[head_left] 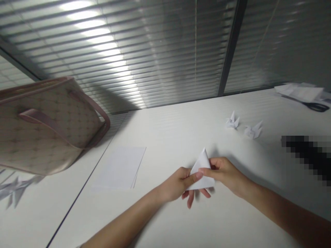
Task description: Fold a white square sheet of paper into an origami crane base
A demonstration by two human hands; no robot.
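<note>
A white sheet of paper folded into a triangle point(200, 164) is held just above the table, its tip pointing away from me. My left hand point(179, 182) grips it from the left, thumb on top and the other fingers underneath. From the right, my right hand point(224, 172) pinches its edge between thumb and fingers. Beyond my right hand stand two folded paper cranes, one crane point(233, 121) farther left and another crane point(253, 130) beside it.
Flat white sheets point(120, 167) lie left of my hands. A beige bag point(49, 127) with pink handles stands at the left, folded paper pieces point(15, 189) near it. Scissors point(315, 106) and papers point(300, 91) lie far right, below the window blinds point(165, 51). A blurred-out dark object point(307, 153) is at right.
</note>
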